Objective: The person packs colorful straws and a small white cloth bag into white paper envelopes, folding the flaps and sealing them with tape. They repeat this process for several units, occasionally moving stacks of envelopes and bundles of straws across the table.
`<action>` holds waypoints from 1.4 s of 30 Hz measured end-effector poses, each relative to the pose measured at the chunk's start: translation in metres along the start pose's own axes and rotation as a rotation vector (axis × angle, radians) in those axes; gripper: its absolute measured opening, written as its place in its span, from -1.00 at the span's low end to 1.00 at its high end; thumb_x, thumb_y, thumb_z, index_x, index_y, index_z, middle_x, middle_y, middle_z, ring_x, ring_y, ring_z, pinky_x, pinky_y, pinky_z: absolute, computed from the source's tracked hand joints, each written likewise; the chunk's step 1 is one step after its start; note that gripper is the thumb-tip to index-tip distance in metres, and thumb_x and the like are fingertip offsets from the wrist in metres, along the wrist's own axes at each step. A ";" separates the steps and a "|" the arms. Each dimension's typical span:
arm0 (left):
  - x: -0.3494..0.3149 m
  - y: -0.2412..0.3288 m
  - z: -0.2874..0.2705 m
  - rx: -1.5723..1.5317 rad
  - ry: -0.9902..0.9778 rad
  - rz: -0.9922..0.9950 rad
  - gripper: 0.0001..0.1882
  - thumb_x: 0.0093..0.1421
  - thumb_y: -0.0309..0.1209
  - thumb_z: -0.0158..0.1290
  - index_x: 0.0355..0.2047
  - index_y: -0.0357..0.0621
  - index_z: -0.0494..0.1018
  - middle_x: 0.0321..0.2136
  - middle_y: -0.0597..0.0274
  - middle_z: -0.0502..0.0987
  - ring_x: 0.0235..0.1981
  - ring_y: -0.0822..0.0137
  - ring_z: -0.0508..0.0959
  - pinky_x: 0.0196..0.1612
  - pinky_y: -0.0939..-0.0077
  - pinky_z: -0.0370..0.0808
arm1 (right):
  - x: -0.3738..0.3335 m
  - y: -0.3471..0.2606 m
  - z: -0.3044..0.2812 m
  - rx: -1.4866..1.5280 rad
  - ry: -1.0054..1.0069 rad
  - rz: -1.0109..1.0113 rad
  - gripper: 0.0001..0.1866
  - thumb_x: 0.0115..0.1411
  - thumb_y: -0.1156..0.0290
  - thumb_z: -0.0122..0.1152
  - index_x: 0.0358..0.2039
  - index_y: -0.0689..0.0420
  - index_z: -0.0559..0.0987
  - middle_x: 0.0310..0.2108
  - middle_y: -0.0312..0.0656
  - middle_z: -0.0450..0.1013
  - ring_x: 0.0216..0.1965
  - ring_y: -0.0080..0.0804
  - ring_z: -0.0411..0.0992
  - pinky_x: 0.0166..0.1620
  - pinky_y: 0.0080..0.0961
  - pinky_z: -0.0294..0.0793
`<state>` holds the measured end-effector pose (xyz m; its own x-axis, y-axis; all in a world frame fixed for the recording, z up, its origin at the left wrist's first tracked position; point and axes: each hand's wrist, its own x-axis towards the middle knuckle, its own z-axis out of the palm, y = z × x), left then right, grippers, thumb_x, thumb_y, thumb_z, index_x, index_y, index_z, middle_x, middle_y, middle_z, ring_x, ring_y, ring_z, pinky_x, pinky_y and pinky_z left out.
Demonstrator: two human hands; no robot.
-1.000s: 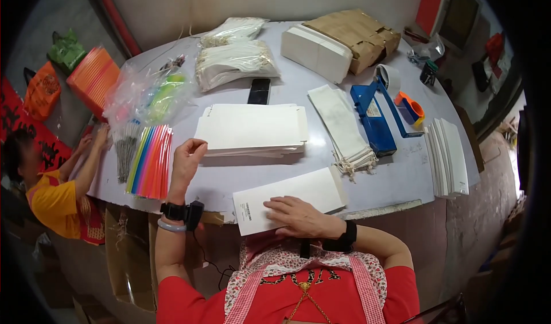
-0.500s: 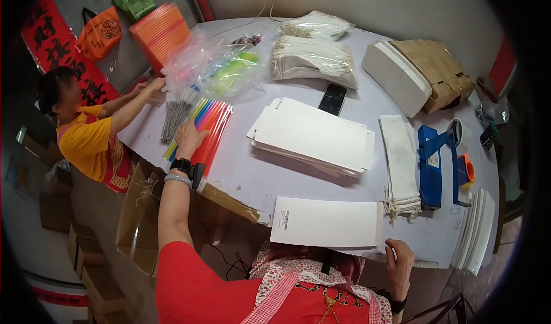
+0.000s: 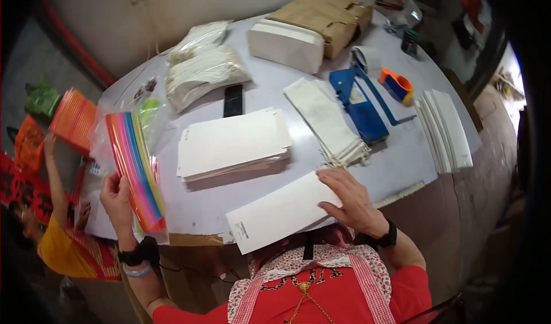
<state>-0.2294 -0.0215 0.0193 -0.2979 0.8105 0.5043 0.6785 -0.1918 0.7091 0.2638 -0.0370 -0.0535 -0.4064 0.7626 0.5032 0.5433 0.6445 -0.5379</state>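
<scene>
Rainbow paper pack (image 3: 136,172) gripped upright in our left hand (image 3: 116,196), while our right hand (image 3: 350,200) presses open-palmed on a white sheet (image 3: 281,212).

The left hand (image 3: 116,196), which lay on the table by the rainbow-coloured bundle (image 3: 136,166) a moment ago, now grips that bundle and tilts it up off the surface (plastic wrap and all). The right hand (image 3: 351,200) is back flat on the white sheet (image 3: 281,212).

A packing workshop — stacked white paper bags (image 3: 232,143), tape dispenser (image 3: 396,86), cardboard boxes (image 3: 327,17).
</scene>
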 end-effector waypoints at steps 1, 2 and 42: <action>-0.001 0.031 0.017 -0.024 -0.033 0.017 -0.78 0.27 -0.41 -0.02 -0.18 -0.30 0.48 -0.34 0.14 0.58 -0.35 0.39 0.56 -0.30 0.48 0.50 | 0.012 -0.006 0.007 0.002 0.031 -0.070 -0.35 -0.03 0.37 0.40 0.09 0.12 0.37 0.09 -0.03 0.35 0.11 -0.02 0.32 0.09 -0.22 0.36; -0.005 0.069 0.046 -0.264 -0.094 -0.077 -0.80 0.26 -0.41 -0.01 -0.19 -0.28 0.46 -0.34 0.22 0.55 -0.35 0.43 0.57 -0.35 0.55 0.52 | 0.020 -0.012 0.011 -0.002 0.063 -0.137 -0.28 -0.05 0.31 0.43 0.13 0.11 0.34 0.16 -0.05 0.30 0.18 -0.03 0.26 0.16 -0.20 0.30; 0.106 0.076 0.510 0.375 -0.500 0.699 -0.78 0.02 -0.38 0.16 -0.34 -0.20 0.45 -0.35 0.12 0.50 -0.28 0.10 0.52 -0.20 0.26 0.46 | -0.028 0.141 -0.002 1.261 0.574 0.888 -0.49 0.19 0.54 0.11 0.17 0.27 0.31 0.04 -0.16 0.39 0.04 -0.50 0.37 0.10 -0.59 0.35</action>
<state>0.1329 0.3316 -0.1249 0.5236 0.7392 0.4236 0.7927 -0.6048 0.0757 0.3529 0.0318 -0.1424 0.1516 0.9614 -0.2297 -0.5772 -0.1025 -0.8101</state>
